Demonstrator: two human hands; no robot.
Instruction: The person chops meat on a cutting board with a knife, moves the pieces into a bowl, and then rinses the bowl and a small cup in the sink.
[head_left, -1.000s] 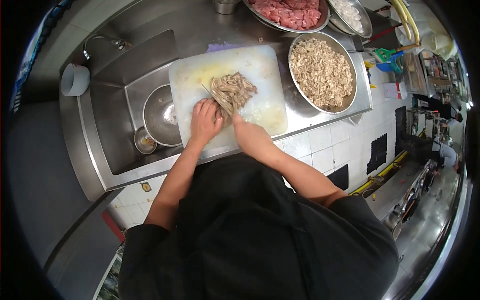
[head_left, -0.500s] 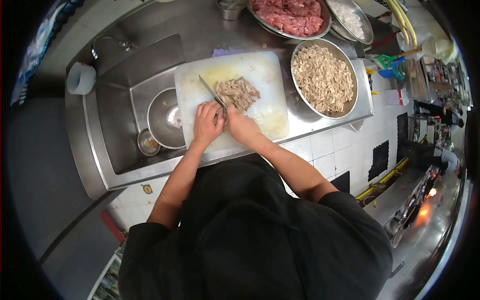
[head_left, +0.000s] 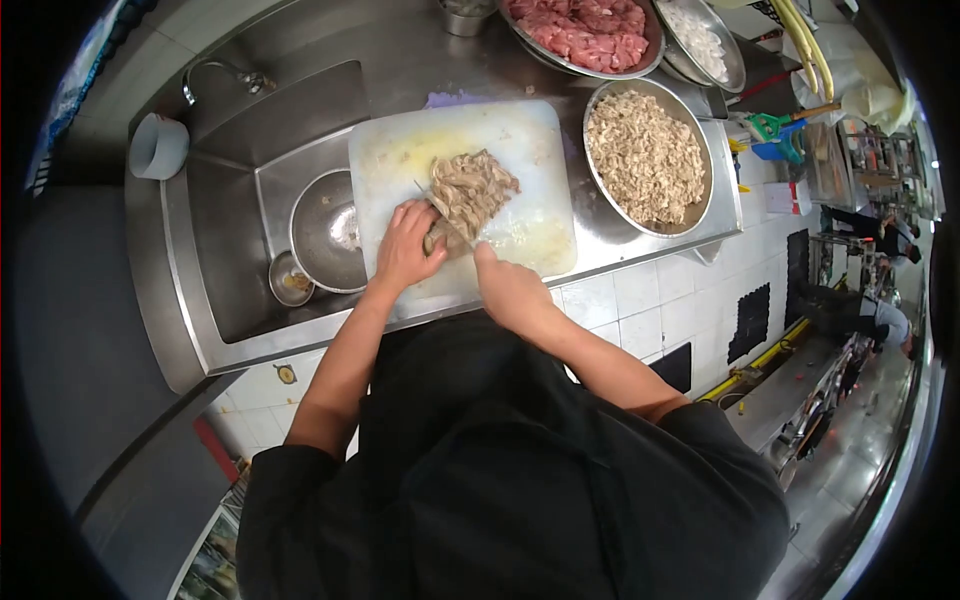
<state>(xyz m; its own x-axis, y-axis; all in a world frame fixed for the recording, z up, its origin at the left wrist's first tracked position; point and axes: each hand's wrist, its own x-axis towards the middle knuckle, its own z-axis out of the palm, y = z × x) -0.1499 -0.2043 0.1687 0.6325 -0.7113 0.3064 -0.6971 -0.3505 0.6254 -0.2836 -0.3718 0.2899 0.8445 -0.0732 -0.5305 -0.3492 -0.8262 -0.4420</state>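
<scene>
board: the pale cutting board [head_left: 530, 150] lies flat on the steel table [head_left: 410, 85], its left part reaching over the sink [head_left: 222, 230].
meat: the cooked strips [head_left: 475, 190] sit loosely heaped at mid-board.
left hand: the grip [head_left: 406, 247] closes lightly on strips at the heap's near left side, thumb and fingers around them.
right hand: the grip [head_left: 512, 290] is clamped on the knife [head_left: 461, 237], at the board's near side; its handle is hidden and its blade blurred, slanting beside the left fingertips.
cutting: best with left fingertips tucked back, knuckles guiding the blade, strips gathered tight, strokes short and even.
edges: the board's near edge lies under the forearms, close to the table's front; its left edge overhangs a wide bowl [head_left: 311, 258] in the sink, so scraps could drop there.
room: the board's far right part is bare; right of it, beyond a strip of steel, stands the bowl of chopped bits [head_left: 706, 188].
</scene>
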